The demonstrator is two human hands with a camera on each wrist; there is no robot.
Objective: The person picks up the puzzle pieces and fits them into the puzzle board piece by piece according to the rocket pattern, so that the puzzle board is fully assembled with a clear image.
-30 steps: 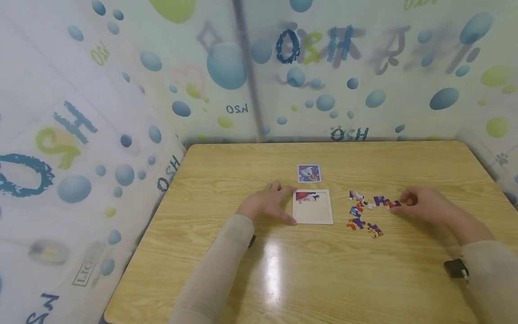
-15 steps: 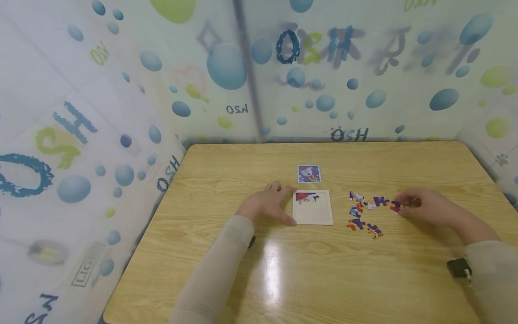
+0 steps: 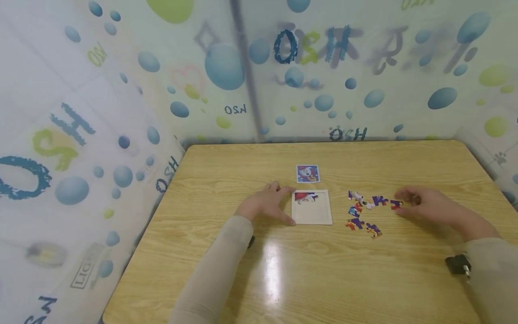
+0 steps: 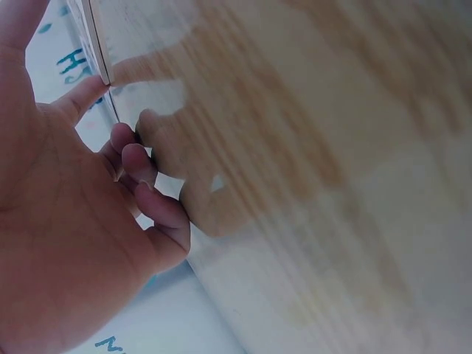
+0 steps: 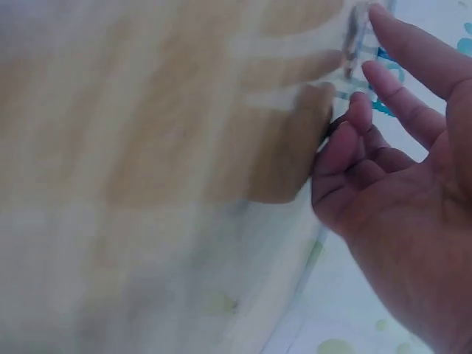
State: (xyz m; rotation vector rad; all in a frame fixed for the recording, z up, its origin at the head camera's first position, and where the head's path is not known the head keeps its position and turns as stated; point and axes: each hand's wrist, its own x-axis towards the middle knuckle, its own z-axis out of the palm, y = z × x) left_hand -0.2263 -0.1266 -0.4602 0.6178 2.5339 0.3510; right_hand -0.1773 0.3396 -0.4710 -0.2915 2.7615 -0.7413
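Observation:
A white puzzle board lies flat, with a red, white and purple picture section fitted in its upper left. My left hand touches the board's left side, thumb and index finger spread towards its two left corners; in the left wrist view the other fingers bend loosely against the tabletop. My right hand has thumb and index finger at opposite edges of a purple and red puzzle piece, seemingly pinching it on the table. Several loose puzzle pieces lie between the board and my right hand.
A small square picture card with a white character lies just beyond the board. The wooden table meets bubble-patterned walls at its far and left sides. Dark wrist devices show at both sleeves.
My right hand has shifted slightly right, and the purple and red piece has turned and come apart from its neighbour. My left hand and the board stay put; the head view shifts slightly.

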